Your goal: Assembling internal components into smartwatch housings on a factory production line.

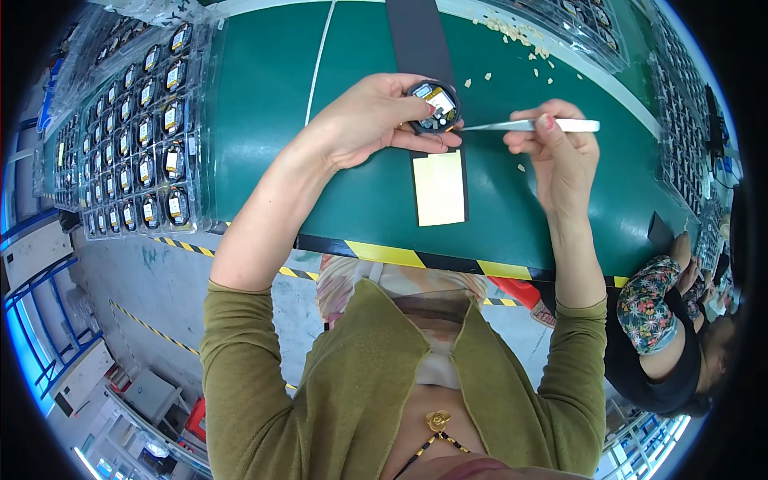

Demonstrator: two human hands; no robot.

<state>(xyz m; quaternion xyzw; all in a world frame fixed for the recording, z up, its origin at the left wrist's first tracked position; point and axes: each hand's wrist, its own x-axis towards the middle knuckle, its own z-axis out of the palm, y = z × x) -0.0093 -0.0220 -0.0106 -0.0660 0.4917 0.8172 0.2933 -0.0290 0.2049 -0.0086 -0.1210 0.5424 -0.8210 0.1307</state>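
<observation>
My left hand (372, 120) is closed around a small round black device (436, 106), tilted so its inside shows a white label, a yellow strip and small parts. Between the thumb and fingers of my right hand (560, 156) is a pair of tweezers (578, 126) with a pale handle end. The tweezers' thin tip reaches left to the lower right rim of the device; whether it touches is too small to tell. Below my left hand lies a pad of pale yellow sheets (440, 190) on a dark strip (420, 36) that runs across the green table (264, 72).
Clear trays of similar round devices (144, 148) stand at the left, with more trays (684, 136) at the right. Small pale scraps (512, 34) lie scattered at the far side. Striped tape (384, 254) marks the near edge. A co-worker (664, 336) sits at the right.
</observation>
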